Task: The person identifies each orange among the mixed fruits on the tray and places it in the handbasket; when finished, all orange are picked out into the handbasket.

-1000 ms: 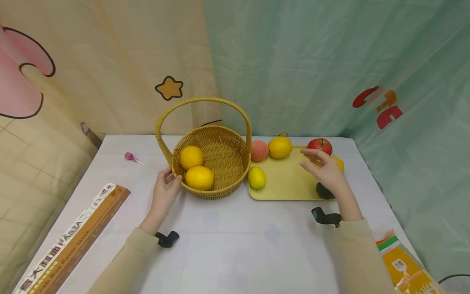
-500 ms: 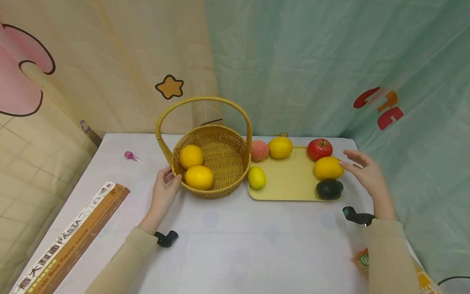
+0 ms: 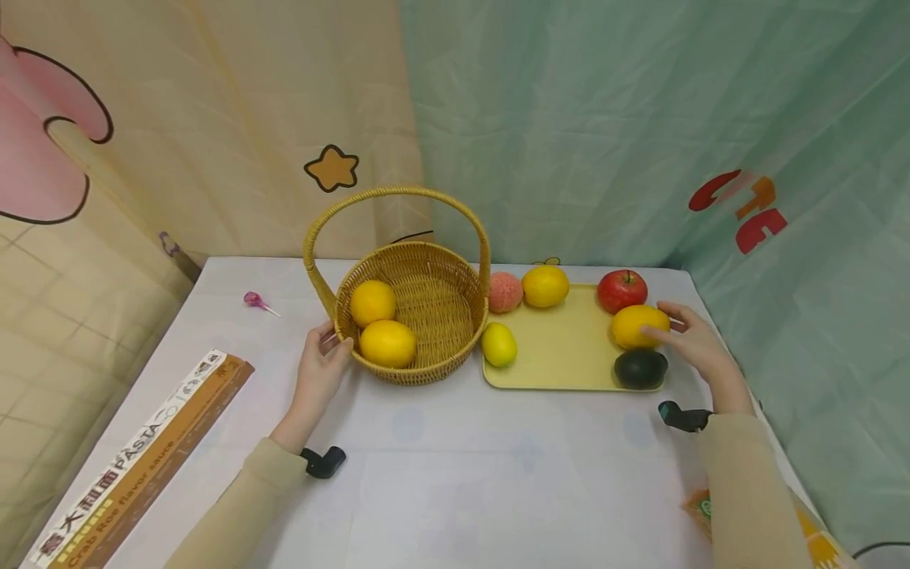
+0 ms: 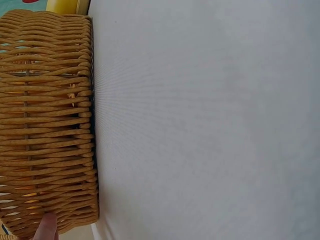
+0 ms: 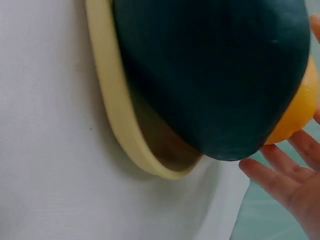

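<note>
In the head view, my left hand (image 3: 323,370) holds the near-left rim of the yellow wicker basket (image 3: 444,316), thumb on the rim. Inside the basket lie an orange (image 3: 373,303) and a lemon (image 3: 388,344). At the right end of the pale yellow tray (image 3: 562,348), my right hand (image 3: 700,348) is around a lemon (image 3: 635,326), thumb over its near side and fingers behind it. The right wrist view shows these fingers (image 5: 272,180) spread and rather straight beside the lemon (image 5: 300,110), partly hidden by a dark green avocado (image 5: 210,65).
A red apple (image 3: 622,290), another lemon (image 3: 546,286), a pink round fruit (image 3: 505,292) and a small yellow-green fruit (image 3: 499,345) sit on or by the tray. A lollipop (image 3: 256,300) and a pasta box (image 3: 142,458) lie left; a packet (image 3: 700,510) is partly under the right sleeve.
My right hand has moved right across the tray, past its right end, then back left onto the lemon there. The left hand stays on the basket rim.
</note>
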`<state>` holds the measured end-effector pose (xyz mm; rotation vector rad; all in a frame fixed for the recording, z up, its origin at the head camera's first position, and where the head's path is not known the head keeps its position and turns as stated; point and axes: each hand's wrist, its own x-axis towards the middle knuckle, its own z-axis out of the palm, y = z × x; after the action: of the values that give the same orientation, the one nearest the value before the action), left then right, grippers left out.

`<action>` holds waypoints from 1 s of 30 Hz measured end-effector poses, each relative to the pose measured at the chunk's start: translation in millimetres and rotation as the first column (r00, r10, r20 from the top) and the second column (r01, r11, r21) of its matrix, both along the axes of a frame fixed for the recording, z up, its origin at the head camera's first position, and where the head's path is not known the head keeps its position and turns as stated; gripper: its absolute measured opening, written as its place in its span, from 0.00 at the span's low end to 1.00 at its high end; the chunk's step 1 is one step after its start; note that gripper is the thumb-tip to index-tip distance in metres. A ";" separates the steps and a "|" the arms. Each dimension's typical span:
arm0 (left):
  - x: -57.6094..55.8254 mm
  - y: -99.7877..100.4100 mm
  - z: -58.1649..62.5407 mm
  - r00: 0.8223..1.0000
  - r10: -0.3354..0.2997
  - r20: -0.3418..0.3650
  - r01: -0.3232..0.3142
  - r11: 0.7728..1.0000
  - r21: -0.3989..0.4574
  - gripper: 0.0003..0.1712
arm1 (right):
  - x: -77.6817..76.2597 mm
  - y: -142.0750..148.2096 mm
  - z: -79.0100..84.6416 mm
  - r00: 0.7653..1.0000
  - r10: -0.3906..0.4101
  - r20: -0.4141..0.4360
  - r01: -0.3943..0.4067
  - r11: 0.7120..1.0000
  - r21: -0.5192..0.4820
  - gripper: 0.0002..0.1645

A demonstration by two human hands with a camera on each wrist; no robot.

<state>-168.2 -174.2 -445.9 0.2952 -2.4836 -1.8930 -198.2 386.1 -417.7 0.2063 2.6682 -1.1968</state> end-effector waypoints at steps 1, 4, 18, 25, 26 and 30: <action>0.0 0.1 -0.3 1.000 -0.001 0.001 0.001 1.000 0.001 0.33 | -0.6 0.4 -1.6 1.000 0.008 0.011 -0.008 1.000 0.007 0.57; -0.1 0.1 -1.3 1.000 -0.004 -0.001 0.004 1.000 -0.001 0.33 | -1.5 2.0 -6.4 0.999 0.013 0.052 -0.014 0.999 0.030 0.61; -1.3 0.2 -4.9 1.000 -0.003 -0.010 0.003 1.000 0.005 0.33 | -1.3 2.9 -19.4 0.997 -0.051 0.058 0.050 0.999 0.010 0.65; -2.1 -0.8 -6.7 1.000 -0.003 -0.002 0.003 1.000 0.001 0.33 | 2.8 0.6 -15.0 0.997 -0.073 0.033 0.073 0.997 0.018 0.65; -2.0 -1.1 -6.6 1.000 -0.002 0.000 0.002 1.000 0.001 0.33 | 3.4 -0.8 -13.0 0.997 -0.072 0.028 0.071 0.997 0.015 0.65; -1.5 -1.3 -5.1 1.000 0.002 -0.001 -0.002 1.000 -0.008 0.33 | 6.1 -9.8 -2.6 0.999 -0.054 -0.007 0.053 0.999 -0.008 0.64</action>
<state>-169.7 -175.5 -451.0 0.2973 -2.4888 -1.8812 -192.1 376.3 -420.2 0.2742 2.6800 -1.2260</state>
